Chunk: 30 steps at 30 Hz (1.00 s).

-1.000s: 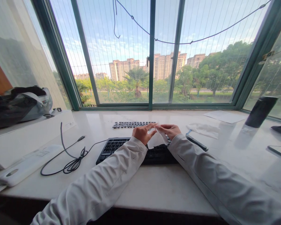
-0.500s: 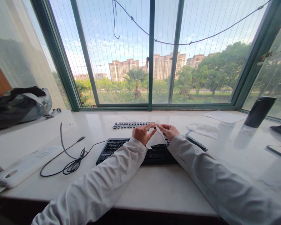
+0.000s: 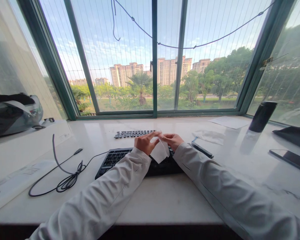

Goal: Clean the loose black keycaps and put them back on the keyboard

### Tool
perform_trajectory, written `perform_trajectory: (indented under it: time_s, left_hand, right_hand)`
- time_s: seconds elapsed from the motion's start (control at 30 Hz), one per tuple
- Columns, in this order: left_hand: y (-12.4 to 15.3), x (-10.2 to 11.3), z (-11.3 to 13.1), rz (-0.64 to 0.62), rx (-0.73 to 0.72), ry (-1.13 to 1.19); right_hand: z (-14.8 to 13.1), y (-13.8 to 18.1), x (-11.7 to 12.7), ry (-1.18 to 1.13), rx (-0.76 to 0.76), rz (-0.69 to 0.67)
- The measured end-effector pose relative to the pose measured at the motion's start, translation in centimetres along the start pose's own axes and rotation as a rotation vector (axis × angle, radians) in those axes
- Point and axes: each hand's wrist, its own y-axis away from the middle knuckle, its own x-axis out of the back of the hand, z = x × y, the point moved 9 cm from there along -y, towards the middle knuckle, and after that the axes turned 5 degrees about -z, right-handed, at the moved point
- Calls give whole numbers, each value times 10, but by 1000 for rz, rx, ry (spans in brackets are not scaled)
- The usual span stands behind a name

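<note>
Above the black keyboard, my left hand and my right hand meet fingertip to fingertip. Both pinch a thin white tissue, whose lower part hangs down over the keys. Whatever else may be between the fingertips is hidden by the fingers and the tissue. Behind my hands, loose black keycaps lie in rows on the white countertop. My forearms cover part of the keyboard.
A coiled black cable lies left of the keyboard. To the right are a dark slim tool, a crumpled clear wrapper, a white paper, a black cylinder and a phone. A helmet sits at left.
The view has turned slightly right. A small black piece showed between the fingertips before; now it is out of sight. The tissue hangs in a different fold.
</note>
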Motion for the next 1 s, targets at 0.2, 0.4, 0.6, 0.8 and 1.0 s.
perform_trajectory:
  time_s: [0.2,0.4,0.6,0.8,1.0]
  left_hand:
    - [-4,-2,-3,-59,65,71]
    - [-8,-6,-22,-105,262,241]
    - [-7,-10,-33,-58,329,358]
    - [-6,-22,-52,-42,432,504]
    - [-3,-34,-59,-122,571,665]
  right_hand:
    - [0,3,12,46,-23,134]
    - [-2,4,9,-50,-40,151]
    - [-5,6,26,19,-38,288]
    - [-13,5,30,172,63,298]
    - [-18,5,17,247,122,236]
